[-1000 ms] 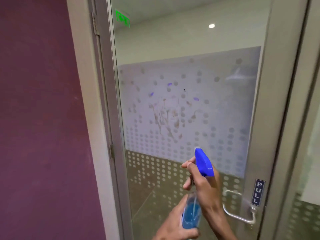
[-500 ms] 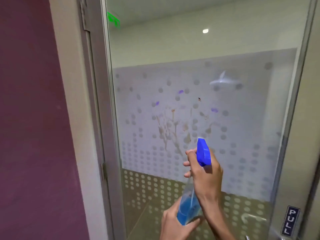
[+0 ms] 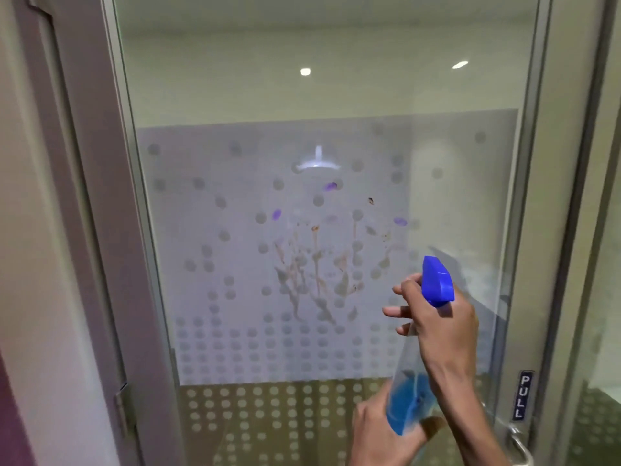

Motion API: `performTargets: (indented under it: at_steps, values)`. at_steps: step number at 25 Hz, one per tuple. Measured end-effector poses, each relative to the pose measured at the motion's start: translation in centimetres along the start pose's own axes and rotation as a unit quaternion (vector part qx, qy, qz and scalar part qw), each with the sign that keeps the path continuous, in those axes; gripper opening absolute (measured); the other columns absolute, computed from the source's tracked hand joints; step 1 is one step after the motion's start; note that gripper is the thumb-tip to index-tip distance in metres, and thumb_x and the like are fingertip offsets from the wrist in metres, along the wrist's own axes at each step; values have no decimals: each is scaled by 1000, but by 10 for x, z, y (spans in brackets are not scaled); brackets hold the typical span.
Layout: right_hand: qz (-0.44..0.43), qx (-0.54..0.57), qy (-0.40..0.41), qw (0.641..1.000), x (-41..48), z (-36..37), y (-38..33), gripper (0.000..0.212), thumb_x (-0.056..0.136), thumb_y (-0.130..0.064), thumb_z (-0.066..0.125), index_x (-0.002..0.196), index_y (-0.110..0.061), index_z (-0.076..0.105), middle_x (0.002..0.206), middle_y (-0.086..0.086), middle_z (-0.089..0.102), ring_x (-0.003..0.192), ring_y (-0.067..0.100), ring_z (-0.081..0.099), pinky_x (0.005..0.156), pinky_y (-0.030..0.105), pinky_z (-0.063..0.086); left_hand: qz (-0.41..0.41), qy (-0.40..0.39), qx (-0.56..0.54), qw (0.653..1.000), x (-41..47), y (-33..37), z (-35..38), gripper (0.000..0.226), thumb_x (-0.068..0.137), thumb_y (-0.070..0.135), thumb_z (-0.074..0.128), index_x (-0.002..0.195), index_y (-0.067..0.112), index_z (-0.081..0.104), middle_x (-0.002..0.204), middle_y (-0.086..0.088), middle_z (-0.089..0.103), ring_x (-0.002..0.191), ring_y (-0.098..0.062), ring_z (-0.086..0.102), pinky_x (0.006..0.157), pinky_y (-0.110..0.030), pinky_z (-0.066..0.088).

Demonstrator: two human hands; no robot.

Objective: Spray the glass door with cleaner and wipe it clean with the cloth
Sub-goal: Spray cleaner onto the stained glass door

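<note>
Glass door, one spray bottle

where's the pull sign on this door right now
In the head view, the PULL sign sits low on the door frame's right side, just above the handle.

One camera on the person's head, looking straight at the glass door, very close, hands low at the right, only one view
</note>
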State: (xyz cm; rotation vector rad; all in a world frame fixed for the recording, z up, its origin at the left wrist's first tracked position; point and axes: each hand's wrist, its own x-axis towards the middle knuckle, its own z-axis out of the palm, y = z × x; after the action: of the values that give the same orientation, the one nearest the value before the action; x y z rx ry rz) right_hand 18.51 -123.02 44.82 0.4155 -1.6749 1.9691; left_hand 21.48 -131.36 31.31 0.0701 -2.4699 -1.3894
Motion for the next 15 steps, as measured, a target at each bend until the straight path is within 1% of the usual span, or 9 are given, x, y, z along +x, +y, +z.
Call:
performTargets:
  at_steps: [1,3,4,6,7,9,10,13,15]
  values:
    - [-8,-9,9,1000,2,-2,-1,12,81,-38,66,82,-26,67,80,-2,76,67,14,81,48,30,57,18,4,-1,1000,3,6,0,49,82,56,67,129,50,54,128,15,65,122,-4,60,96,-4,39]
    - [-20,-20,26,999,5,-7,-1,12,83,-36,66,81,-24,67,81,-5,78,67,14,81,47,29,57,70,14,-13,997,9,14,3,53,94,39,64,145,40,50,141,5,63,130,-8,57,91,2,33]
    - [-22,-24,35,999,7,-10,-1,13,84,-36,65,82,-23,68,80,-4,78,65,14,80,47,29,56,81,4,-16,997,10,20,4,54,95,35,65,147,39,49,143,4,63,129,-8,57,89,3,33]
    - [-27,-36,54,998,13,-19,-3,23,81,-39,64,77,-17,69,68,-3,76,61,14,80,50,29,54,87,12,12,996,12,28,14,57,87,39,72,140,47,54,130,7,70,116,-6,61,79,3,35]
    - [-27,-41,59,997,14,-22,-3,29,79,-41,63,70,-14,67,59,-2,72,59,15,79,52,29,53,89,21,23,996,9,27,17,57,84,40,74,138,49,55,125,8,71,114,-8,61,76,2,34]
    - [-28,-41,64,997,17,-29,-4,36,76,-42,62,60,-10,59,49,2,63,56,17,79,54,28,50,90,16,12,996,6,33,24,57,83,41,73,136,50,55,123,7,71,113,-12,62,77,-2,36]
    - [-25,-35,60,997,19,-30,-5,34,76,-42,64,61,-12,59,51,4,64,55,18,78,53,28,49,91,21,8,996,7,40,25,56,83,42,73,136,50,56,122,8,71,112,-12,62,79,-5,39]
    - [-20,-28,12,999,25,-21,-12,19,84,-36,71,73,-21,64,75,9,75,56,20,78,51,28,50,84,23,-1,996,8,42,18,51,80,42,75,128,47,61,117,8,72,107,-9,62,87,-14,47]
    - [-27,-38,-36,998,26,-4,-16,21,90,-27,70,74,-15,64,69,5,73,54,21,77,50,29,48,43,20,-16,999,7,40,5,51,78,48,76,125,51,57,113,10,71,100,-4,63,81,-4,42]
